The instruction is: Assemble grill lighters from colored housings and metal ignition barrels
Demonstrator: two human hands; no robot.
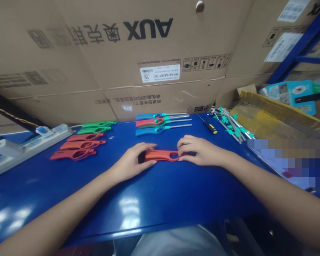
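A light grey garment [178, 243] is worn, shown only in part and blurred; the left hand [130, 159], the right hand [198, 151] and both slender forearms [78, 199] are seen bare.

Two bare forearms [82, 199] angling inward.
Left hand [129, 160] and right hand [196, 151] face each other, slightly apart, fingers [185, 147] curled, thumbs nearer the body.

Between our left hand [131, 160] and right hand [198, 151] we count one orange casing [158, 155]. Left of them are three red casings [73, 145] and two green casings [84, 131]; beyond, four lighters [148, 123], one screwdriver [210, 127].
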